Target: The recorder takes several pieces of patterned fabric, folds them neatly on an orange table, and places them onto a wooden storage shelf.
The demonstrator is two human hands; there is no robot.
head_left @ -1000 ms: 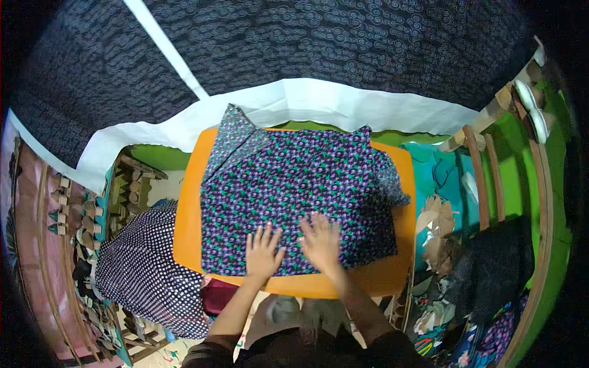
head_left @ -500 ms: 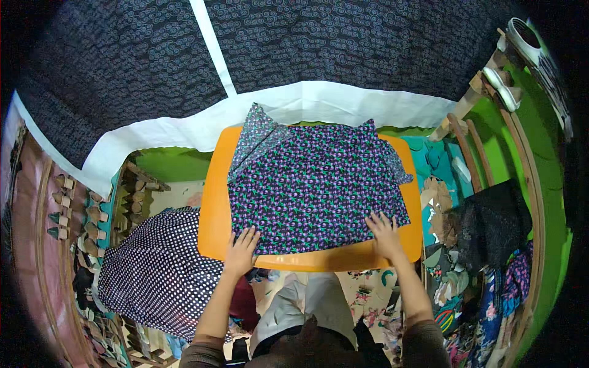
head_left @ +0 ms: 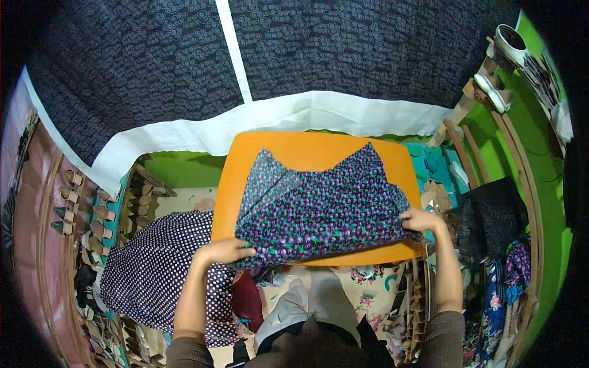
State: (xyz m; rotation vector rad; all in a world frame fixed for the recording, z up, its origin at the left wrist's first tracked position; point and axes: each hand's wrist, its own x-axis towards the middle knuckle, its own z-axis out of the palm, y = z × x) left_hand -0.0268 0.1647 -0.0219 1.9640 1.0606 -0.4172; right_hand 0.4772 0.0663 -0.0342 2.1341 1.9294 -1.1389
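Observation:
A dark floral cloth [head_left: 319, 205] with purple and green print lies on the orange table [head_left: 294, 150], its near edge lifted slightly and hanging close to the table's front. My left hand [head_left: 228, 251] grips its near left corner between thumb and fingers. At the near right corner, my right hand [head_left: 422, 219] is closed on the cloth's edge. Two pointed corners stick up at the far side, with a curved dip between them. The far left corner is turned over, so its paler reverse side shows.
Polka-dot fabric [head_left: 162, 264] is heaped left of the table. Wooden racks with shoe-shaped blocks [head_left: 101, 224] line the left side. A black cloth [head_left: 494, 214] hangs at the right, below a white shoe [head_left: 491, 92]. A dark patterned curtain [head_left: 368, 49] with white trim hangs behind.
Both hands have gone from lying flat on the cloth to gripping its near corners. The cloth has slid toward me, baring the table's far part, and its near edge has lifted.

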